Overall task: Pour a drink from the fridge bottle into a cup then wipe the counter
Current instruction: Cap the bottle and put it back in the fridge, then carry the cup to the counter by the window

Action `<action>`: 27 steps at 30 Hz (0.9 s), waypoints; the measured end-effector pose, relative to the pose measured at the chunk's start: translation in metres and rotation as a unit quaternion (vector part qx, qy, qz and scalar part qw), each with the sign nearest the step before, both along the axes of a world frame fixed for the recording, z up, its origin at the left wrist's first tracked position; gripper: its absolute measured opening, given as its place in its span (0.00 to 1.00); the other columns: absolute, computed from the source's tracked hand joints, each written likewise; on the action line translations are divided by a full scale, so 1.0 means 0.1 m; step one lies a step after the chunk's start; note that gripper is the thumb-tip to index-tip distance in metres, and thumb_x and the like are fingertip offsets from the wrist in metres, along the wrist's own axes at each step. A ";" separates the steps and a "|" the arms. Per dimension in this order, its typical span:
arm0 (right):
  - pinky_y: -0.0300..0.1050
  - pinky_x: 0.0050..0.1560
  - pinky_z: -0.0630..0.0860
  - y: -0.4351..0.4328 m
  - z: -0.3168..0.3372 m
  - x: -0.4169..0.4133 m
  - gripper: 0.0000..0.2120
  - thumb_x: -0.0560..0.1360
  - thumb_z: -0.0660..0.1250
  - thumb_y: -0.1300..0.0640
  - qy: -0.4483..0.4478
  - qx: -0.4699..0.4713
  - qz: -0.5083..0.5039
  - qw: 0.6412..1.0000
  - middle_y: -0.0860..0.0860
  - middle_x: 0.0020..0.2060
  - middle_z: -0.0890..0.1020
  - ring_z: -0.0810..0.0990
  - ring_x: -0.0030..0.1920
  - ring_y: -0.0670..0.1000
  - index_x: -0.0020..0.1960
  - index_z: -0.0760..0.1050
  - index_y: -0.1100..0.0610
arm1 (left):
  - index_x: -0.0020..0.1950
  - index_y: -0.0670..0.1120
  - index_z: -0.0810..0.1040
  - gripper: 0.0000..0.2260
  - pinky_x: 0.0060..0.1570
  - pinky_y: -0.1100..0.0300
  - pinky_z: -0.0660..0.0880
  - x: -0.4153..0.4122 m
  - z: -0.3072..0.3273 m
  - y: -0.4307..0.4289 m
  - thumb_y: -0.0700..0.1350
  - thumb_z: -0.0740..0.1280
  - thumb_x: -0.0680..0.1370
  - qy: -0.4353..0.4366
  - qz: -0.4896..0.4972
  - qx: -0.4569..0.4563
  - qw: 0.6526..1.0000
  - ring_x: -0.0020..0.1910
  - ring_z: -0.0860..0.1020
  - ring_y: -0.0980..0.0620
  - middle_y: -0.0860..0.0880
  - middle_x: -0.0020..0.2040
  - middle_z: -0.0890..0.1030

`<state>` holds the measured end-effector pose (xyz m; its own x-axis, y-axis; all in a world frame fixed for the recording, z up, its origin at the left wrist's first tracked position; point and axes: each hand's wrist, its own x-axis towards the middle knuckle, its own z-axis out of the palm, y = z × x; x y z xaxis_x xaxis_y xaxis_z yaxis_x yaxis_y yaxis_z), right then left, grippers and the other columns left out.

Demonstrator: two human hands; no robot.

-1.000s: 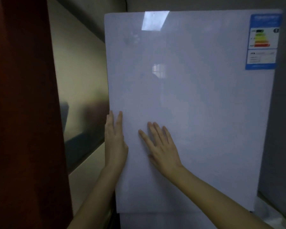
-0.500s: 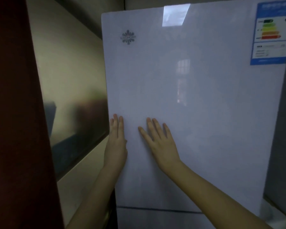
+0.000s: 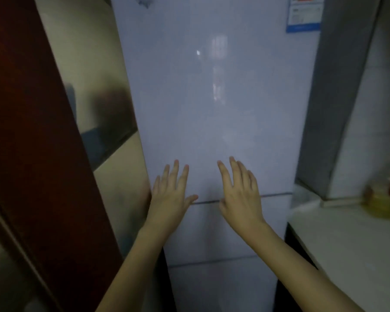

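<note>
A tall white fridge (image 3: 212, 97) fills the middle of the head view, its upper door closed. My left hand (image 3: 171, 194) is spread flat near the door's lower left edge, fingers apart and holding nothing. Just to the right, my right hand (image 3: 239, 194) is also spread with nothing in it, over the seam between the upper and middle doors. Whether the palms touch the door or hover just off it is unclear. No bottle or cup can be made out.
A white counter (image 3: 347, 244) lies at the right, with blurred yellowish items (image 3: 385, 199) at its back. A grey column (image 3: 338, 97) stands right of the fridge. A dark red panel (image 3: 32, 131) and a shiny fridge side (image 3: 104, 109) are at the left.
The view has tilted down and the counter has come into sight. Both hands sit lower on the fridge door, now at the seam, and slightly farther apart.
</note>
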<state>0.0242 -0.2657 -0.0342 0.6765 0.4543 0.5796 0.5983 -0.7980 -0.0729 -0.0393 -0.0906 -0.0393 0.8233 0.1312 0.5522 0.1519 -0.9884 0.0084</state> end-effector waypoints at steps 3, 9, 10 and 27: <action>0.57 0.75 0.50 -0.53 -0.22 -0.42 0.43 0.74 0.65 0.54 0.055 -0.028 -0.077 0.995 0.57 0.78 0.45 0.48 0.77 0.58 0.78 0.40 0.54 | 0.79 0.45 0.53 0.38 0.74 0.41 0.57 -0.12 -0.15 -0.55 0.62 0.62 0.77 0.014 -0.067 0.011 0.998 0.78 0.56 0.38 0.41 0.79 0.54; 0.56 0.73 0.55 -1.88 -0.17 -1.05 0.42 0.71 0.66 0.54 0.057 -0.037 -0.226 0.972 0.58 0.77 0.50 0.52 0.76 0.58 0.77 0.45 0.55 | 0.80 0.46 0.53 0.35 0.75 0.44 0.54 -0.30 -0.17 -1.89 0.61 0.59 0.79 0.022 -0.220 -0.009 0.975 0.78 0.54 0.41 0.42 0.80 0.54; 0.56 0.73 0.55 -2.11 -0.15 -1.16 0.42 0.71 0.66 0.55 0.054 -0.037 -0.250 0.966 0.58 0.76 0.52 0.53 0.75 0.58 0.77 0.45 0.55 | 0.80 0.45 0.55 0.34 0.75 0.44 0.54 -0.36 -0.18 -2.11 0.60 0.60 0.79 0.022 -0.246 -0.009 0.969 0.78 0.55 0.40 0.41 0.79 0.55; 0.58 0.70 0.61 -5.82 0.19 -4.24 0.35 0.72 0.65 0.55 0.007 -0.001 -0.611 0.791 0.60 0.73 0.62 0.60 0.73 0.62 0.76 0.56 0.57 | 0.78 0.43 0.59 0.30 0.74 0.44 0.60 -2.27 0.03 -6.34 0.51 0.64 0.80 -0.057 -0.572 -0.064 0.816 0.78 0.56 0.43 0.40 0.78 0.59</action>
